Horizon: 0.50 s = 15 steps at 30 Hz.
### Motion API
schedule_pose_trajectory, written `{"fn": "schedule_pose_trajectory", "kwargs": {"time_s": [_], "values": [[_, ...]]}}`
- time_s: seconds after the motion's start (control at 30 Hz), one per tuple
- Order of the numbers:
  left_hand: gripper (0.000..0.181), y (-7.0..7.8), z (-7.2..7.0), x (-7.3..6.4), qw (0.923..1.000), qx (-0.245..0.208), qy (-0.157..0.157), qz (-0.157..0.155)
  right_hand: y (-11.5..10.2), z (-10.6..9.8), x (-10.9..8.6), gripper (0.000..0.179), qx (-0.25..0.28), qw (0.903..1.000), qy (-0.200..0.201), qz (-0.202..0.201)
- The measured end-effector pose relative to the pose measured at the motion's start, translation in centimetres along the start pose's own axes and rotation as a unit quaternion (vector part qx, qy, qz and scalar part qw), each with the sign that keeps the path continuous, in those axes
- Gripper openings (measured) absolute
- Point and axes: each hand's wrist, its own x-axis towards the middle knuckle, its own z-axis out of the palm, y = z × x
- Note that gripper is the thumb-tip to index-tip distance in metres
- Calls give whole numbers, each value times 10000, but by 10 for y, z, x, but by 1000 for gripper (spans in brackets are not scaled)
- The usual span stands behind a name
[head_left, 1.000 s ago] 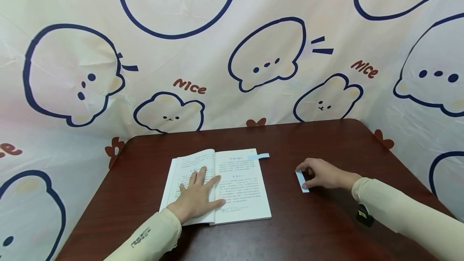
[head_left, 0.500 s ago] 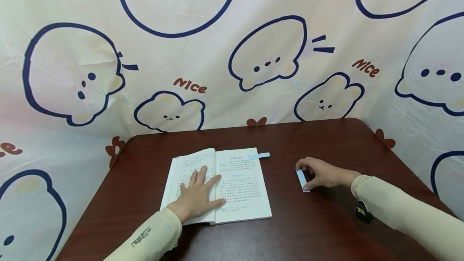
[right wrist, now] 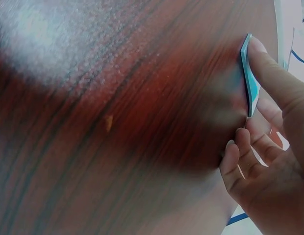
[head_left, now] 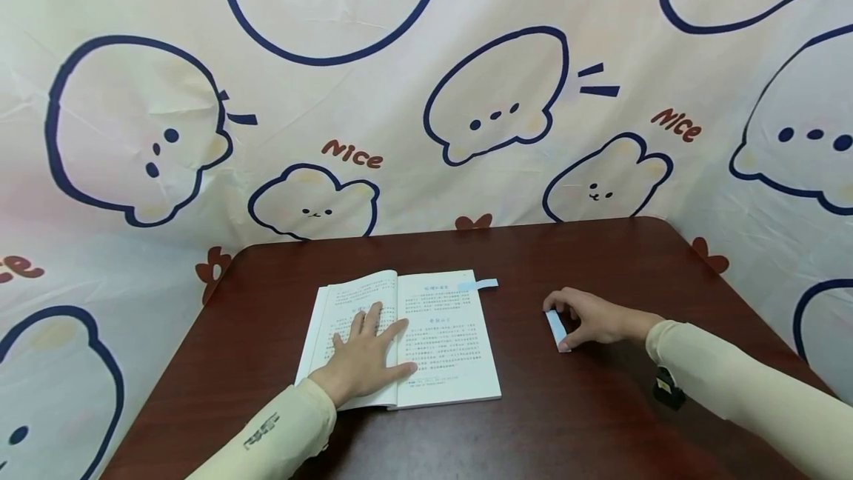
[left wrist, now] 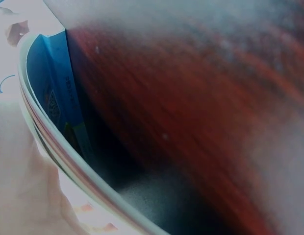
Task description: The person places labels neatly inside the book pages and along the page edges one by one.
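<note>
An open book [head_left: 445,339] with printed pages lies on the dark wooden table. My left hand [head_left: 363,365] rests on it with fingers spread, mostly over the left page, the thumb reaching the right page. To the right of the book, my right hand [head_left: 594,317] holds a light blue strip [head_left: 557,332] at the table, thumb at the near end and fingertips at the far end. In the right wrist view the strip [right wrist: 248,78] is seen almost edge-on and looks slightly bowed. The left wrist view shows the book's curved page edges [left wrist: 76,164] and a blue inner surface.
A second light blue strip [head_left: 488,284] sticks out past the right page's upper edge. The brown table [head_left: 520,421] has rounded far corners. A patterned cloth [head_left: 400,117] with bear drawings hangs behind it and along both sides.
Both hands stay where they were. The strip in my right hand now looks slightly narrower, as though tilted or bent a little. The head view has shifted slightly.
</note>
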Motion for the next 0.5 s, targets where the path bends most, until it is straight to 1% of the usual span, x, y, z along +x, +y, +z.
{"fn": "schedule_pose_trajectory", "kwargs": {"time_s": [0.27,0.5], "values": [[78,-1,1,1,10000,-22,-19,6,4,-2,1,49,24,9999,-62,-95],[78,-1,-1,1,10000,-22,-40,-20,2,-4,2,41,9,9999,-123,-47]]}}
